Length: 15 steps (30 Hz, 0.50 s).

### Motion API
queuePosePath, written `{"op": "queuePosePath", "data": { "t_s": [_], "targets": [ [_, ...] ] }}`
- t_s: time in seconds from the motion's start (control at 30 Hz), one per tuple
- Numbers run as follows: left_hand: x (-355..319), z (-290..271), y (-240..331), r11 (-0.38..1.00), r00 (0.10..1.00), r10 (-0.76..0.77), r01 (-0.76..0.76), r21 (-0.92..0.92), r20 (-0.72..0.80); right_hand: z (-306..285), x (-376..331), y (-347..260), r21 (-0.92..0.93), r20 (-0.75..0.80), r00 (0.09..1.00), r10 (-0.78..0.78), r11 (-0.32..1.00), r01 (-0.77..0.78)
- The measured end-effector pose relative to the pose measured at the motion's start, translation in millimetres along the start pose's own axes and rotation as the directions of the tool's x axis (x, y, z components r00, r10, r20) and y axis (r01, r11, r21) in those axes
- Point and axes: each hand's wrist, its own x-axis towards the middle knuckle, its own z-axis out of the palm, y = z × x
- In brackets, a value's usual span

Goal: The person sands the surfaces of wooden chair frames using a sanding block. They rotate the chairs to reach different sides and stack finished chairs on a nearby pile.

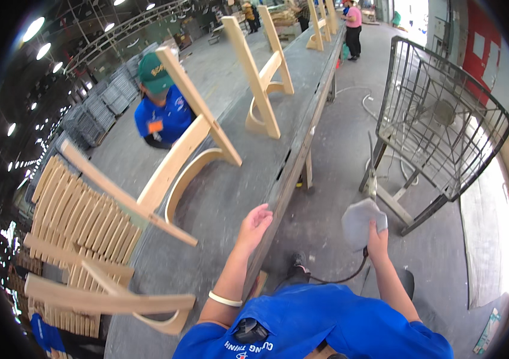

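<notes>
My left hand [253,226] is over the edge of a long grey table [218,200], fingers stretched out and nothing in them. To the right, off the table, my right hand [378,240] grips a sander [360,224] with a wide grey pad. A dark hose [350,276] hangs from it; the hand partly hides its body. Ahead of my left hand, a pale wooden frame [172,164] with two legs, a crossbar and a curved piece stands on the table. Another wooden frame [105,299] is at the near left.
More wooden frames [262,81] stand farther along the table. Curved wooden slats [81,218] are stacked at left. A co-worker [164,113] stands across the table. On the right is a dark metal rack [440,119], with hoses on the floor. Another person [353,27] stands far off.
</notes>
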Motion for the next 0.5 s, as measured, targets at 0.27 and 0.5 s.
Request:
{"op": "queuePosePath", "data": {
  "t_s": [0.27, 0.5],
  "targets": [
    [194.4, -23.3, -40.1, 0.992, 0.997, -0.059, 0.053, -0.118, -0.044, 41.7, 152.9, 50.9, -0.212, 0.017, 0.990, 0.139, 0.968, -0.132],
    [388.9, 18.0, -15.0, 0.997, 0.990, -0.003, -0.008, 0.075, 0.141, 51.1, 244.9, 83.3, -0.513, -0.012, 0.941, 0.338, 0.806, -0.296]
  ]
}}
